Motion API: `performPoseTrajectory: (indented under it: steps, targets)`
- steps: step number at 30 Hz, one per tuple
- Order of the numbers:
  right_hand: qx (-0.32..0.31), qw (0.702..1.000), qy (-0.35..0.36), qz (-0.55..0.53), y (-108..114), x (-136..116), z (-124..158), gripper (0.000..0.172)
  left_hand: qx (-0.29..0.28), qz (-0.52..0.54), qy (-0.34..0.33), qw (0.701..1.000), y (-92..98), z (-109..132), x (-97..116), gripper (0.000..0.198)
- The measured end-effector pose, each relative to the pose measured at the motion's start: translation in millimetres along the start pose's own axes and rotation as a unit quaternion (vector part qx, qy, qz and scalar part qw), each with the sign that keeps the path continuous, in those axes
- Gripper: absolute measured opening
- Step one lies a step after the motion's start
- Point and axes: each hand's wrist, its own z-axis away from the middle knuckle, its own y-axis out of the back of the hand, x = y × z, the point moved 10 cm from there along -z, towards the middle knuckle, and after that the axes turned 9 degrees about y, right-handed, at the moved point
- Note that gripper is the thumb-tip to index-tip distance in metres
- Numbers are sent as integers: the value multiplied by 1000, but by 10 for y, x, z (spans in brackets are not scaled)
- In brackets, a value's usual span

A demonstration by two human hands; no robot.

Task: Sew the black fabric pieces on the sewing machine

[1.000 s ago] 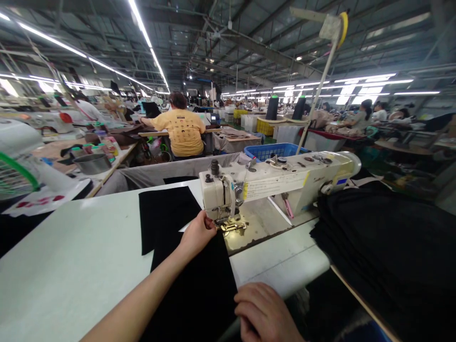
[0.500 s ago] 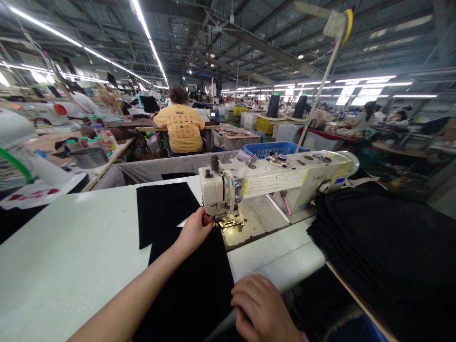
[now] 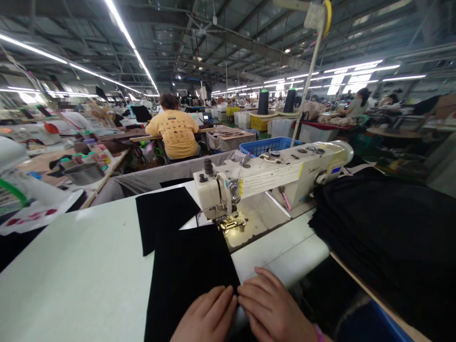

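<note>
A black fabric piece (image 3: 192, 266) lies on the pale table, its far right corner beside the presser foot (image 3: 233, 223) of a white sewing machine (image 3: 278, 171). My left hand (image 3: 208, 313) rests on the near right part of this piece, fingers closed along its right edge. Facing it, my right hand (image 3: 272, 306) has its fingers curled at the same edge, the fingertips of both hands nearly touching. The thumbs are mostly hidden. Another black fabric piece (image 3: 162, 213) lies behind, to the left of the needle.
A heap of black fabric (image 3: 384, 228) is piled right of the machine. White tweezers-like stick (image 3: 280, 204) and pink-handled snips (image 3: 285, 198) lie under the machine arm. Beyond stand a blue basket (image 3: 265, 146), thread cones (image 3: 263, 102) and a person in a yellow shirt (image 3: 174, 133).
My left hand has left the needle area and come back toward me, beside my right hand at the fabric edge. The camera view has shifted slightly.
</note>
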Motion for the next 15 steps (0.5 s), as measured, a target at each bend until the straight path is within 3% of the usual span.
performPoseTrajectory:
  steps: [3,7,15]
  targets:
    - [-8,1000,-7,-7,25,19,-9,28,-11,-17,-17,1000,-61,-8,-33,41]
    - [-20,996,-77,-51,-60,209,-66,31,-35,11,2,999,-198,-24,-176,39]
    - [-59,989,-127,-47,-301,636,-314,18,-74,76,61,992,-398,-267,-702,29]
